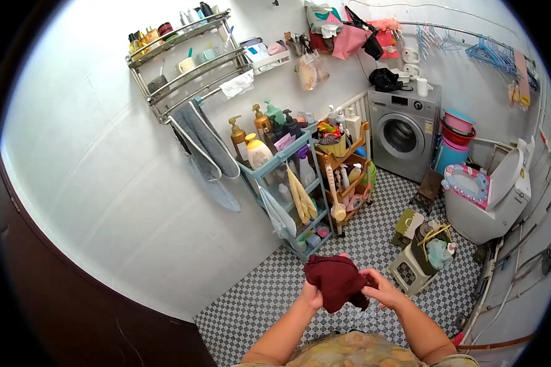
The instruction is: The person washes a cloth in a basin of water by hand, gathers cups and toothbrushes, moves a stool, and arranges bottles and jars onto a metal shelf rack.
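Note:
A dark red cloth point(335, 282) is bunched up in front of my body, above the patterned tile floor. My left hand point(313, 295) grips its left side, with the fingers partly hidden behind the fabric. On the right side, my right hand point(381, 289) has its fingers bent around the cloth's edge. The lower right corner of the cloth hangs loose beside my right hand.
A blue shelf cart point(281, 156) with bottles and hanging cloths stands ahead, beside a wooden rack point(349, 160). Farther back is a washing machine point(404, 131). To the right are a white stool point(412, 274) holding a basket and a toilet point(487, 211).

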A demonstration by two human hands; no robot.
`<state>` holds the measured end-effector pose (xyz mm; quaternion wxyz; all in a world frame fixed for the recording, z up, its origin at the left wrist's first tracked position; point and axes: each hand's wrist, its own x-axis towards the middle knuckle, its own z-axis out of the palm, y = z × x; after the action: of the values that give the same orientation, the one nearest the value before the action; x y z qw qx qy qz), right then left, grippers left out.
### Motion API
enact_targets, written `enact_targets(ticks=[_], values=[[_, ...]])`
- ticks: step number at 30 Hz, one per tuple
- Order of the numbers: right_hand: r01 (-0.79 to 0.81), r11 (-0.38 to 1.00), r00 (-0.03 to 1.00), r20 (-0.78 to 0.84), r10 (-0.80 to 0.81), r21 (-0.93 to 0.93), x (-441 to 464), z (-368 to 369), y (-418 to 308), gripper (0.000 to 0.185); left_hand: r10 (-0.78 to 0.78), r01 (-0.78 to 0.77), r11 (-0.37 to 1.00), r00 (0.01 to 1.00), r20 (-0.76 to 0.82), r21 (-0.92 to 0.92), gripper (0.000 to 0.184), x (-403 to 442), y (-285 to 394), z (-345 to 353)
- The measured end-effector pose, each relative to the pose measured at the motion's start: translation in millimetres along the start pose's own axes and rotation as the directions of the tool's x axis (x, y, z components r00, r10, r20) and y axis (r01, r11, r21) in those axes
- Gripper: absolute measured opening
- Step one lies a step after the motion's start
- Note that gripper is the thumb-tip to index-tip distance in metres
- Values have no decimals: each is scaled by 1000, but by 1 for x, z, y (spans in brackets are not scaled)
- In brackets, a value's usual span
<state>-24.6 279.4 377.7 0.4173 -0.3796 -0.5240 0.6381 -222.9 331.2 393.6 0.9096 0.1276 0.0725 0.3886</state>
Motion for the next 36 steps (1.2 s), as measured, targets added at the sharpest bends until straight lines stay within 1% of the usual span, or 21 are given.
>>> enact_targets(ticks=[1,3,5,6,8,9,11,13,15,16,19,21,22,23,25,27,29,31,33,35,36], values=[[5,1000,1000,4,-5,-2,2,1,0,49,-47,47,999,998,42,7,47,-2,3,12],[159,979,987,-45,-154,132,6,5,-1,53,-89,88,996,992,84,18,47,-5,3,35],[179,974,984,-47,-174,135,11,13,-10,52,-216,214,971,976,0,109,49,-9,2,50],[153,974,988,2,-155,166,9,19,-30,49,-245,259,928,966,-85,267,47,-2,2,-6],[9,993,999,36,-14,121,13,11,-11,44,-242,265,906,964,-110,329,45,-3,3,17],[8,993,999,37,-12,116,16,4,-3,44,-239,274,880,961,-138,389,43,-4,4,25],[-156,987,983,107,151,40,20,-2,6,44,-212,260,880,964,-160,399,40,-6,14,23],[-139,990,981,143,135,19,17,2,-5,41,-197,337,847,917,-346,411,39,-9,25,29],[-202,976,974,122,192,77,17,7,-12,34,-210,343,840,920,-330,421,37,-13,36,22],[-118,989,992,66,112,89,18,8,-13,29,-217,332,837,931,-293,436,36,-18,43,20],[-79,916,997,13,81,394,15,12,-39,29,-167,262,830,959,-229,492,43,-32,70,16],[-65,891,998,20,62,450,17,15,-57,33,-55,3,948,986,156,319,54,-38,87,32],[17,893,1000,4,-21,449,21,17,-61,37,86,-114,970,987,132,215,61,-39,84,35],[95,887,995,-11,-101,452,24,22,-65,41,255,-268,957,960,113,112,55,-31,72,32],[94,883,993,19,-116,460,32,40,-77,46,444,-434,896,863,-241,93,46,1,37,-33],[70,862,986,97,-137,503,40,55,-83,46,160,-89,943,966,-204,320,37,16,-6,-46],[29,955,980,182,-86,294,49,60,-73,49,367,-386,851,922,124,355,34,32,-31,-55],[-21,992,992,129,5,124,52,59,-62,44,147,-153,988,910,387,-14,33,32,-23,-48],[79,995,996,-40,-81,-63,55,49,-50,39,41,-92,991,903,429,99,33,33,-12,-62],[92,995,988,-123,-96,-40,51,42,-51,37,-42,-90,946,919,391,311,34,33,-3,-83],[148,968,961,-200,-188,-202,52,30,-38,37,-71,-87,915,927,369,394,34,31,-1,-92]])
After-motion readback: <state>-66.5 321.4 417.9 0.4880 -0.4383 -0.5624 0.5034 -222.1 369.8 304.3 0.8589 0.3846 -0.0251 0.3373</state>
